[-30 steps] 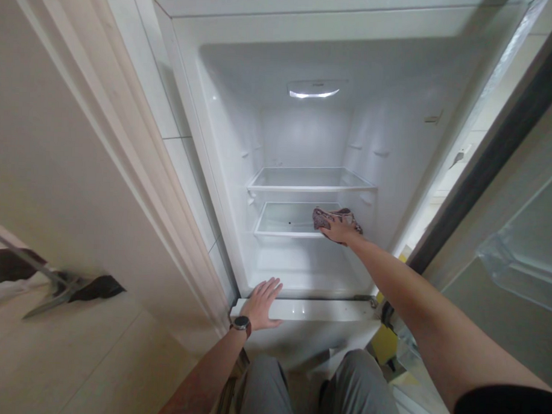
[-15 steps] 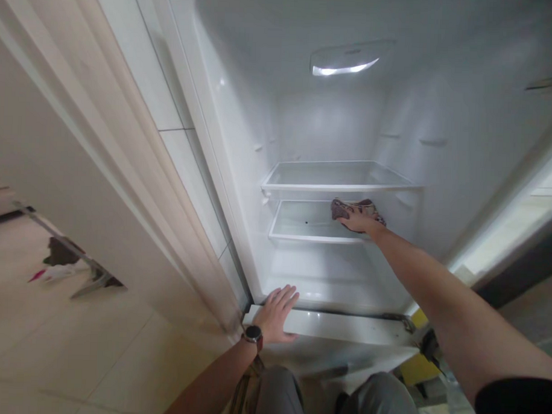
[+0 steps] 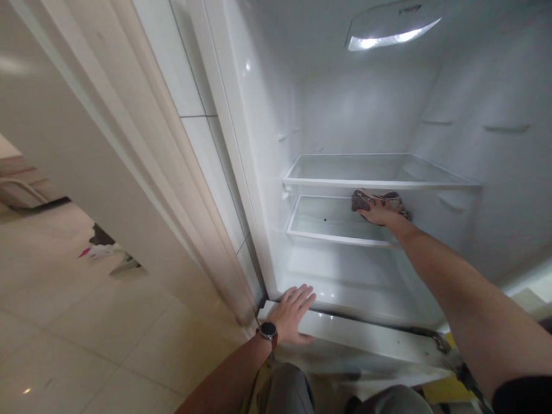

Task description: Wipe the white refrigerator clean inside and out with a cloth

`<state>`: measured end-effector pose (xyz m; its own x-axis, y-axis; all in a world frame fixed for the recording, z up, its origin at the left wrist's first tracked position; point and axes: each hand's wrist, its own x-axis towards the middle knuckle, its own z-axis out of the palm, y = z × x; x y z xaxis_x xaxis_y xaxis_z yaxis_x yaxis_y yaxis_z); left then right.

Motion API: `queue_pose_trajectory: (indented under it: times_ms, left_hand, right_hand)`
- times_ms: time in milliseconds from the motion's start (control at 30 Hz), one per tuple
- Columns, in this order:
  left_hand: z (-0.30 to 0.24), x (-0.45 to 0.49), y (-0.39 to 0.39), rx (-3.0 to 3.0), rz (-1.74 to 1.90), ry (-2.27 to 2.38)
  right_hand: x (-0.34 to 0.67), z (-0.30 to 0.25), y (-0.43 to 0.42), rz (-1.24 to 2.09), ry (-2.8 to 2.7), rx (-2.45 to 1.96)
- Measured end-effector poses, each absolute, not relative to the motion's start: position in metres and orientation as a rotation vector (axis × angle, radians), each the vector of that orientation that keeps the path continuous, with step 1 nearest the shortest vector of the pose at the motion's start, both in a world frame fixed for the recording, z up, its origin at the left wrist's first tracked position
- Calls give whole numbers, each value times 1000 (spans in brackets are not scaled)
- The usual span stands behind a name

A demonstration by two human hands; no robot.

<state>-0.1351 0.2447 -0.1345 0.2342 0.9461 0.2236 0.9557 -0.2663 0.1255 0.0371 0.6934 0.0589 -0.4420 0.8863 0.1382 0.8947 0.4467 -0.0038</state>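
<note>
Inside an open white fridge, my right hand (image 3: pixel 381 212) presses a crumpled brown patterned cloth (image 3: pixel 361 201) down on the lower glass shelf (image 3: pixel 312 214). Its fingers lie over the cloth, and the right arm reaches in from the right. A small dark speck (image 3: pixel 325 220) shows on that shelf, left of the cloth. My left hand (image 3: pixel 291 313), with a watch (image 3: pixel 268 332) on its wrist, rests spread on the white front ledge (image 3: pixel 357 334) at the fridge's bottom left corner and holds nothing.
An upper glass shelf (image 3: pixel 350 167) sits just above the right hand. A lit lamp (image 3: pixel 393 39) is on the fridge ceiling. A pale door frame (image 3: pixel 137 148) runs along the left. My knees (image 3: pixel 287 394) are close below the ledge.
The camera view has shifted, so the fridge sits farther right in the picture. My right hand stays on the cloth at nearly the same place on the shelf. My left hand keeps its place.
</note>
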Motion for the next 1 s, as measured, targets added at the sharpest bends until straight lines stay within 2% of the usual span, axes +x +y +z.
queue_pose_trajectory:
  times_ms: [133,600,1000]
  left_hand:
    - [-136,-136,245,-2437,-415,-1868]
    - [-135,-134,249,-2403,-401,-1890]
    - [-134,-134,247,-2450,-414,-1885]
  right_hand:
    - [43,66,663,38,-2590,-1613]
    - [79,82,565,40,-2774,-1506]
    - [24,75,618,44,-2693,-1602]
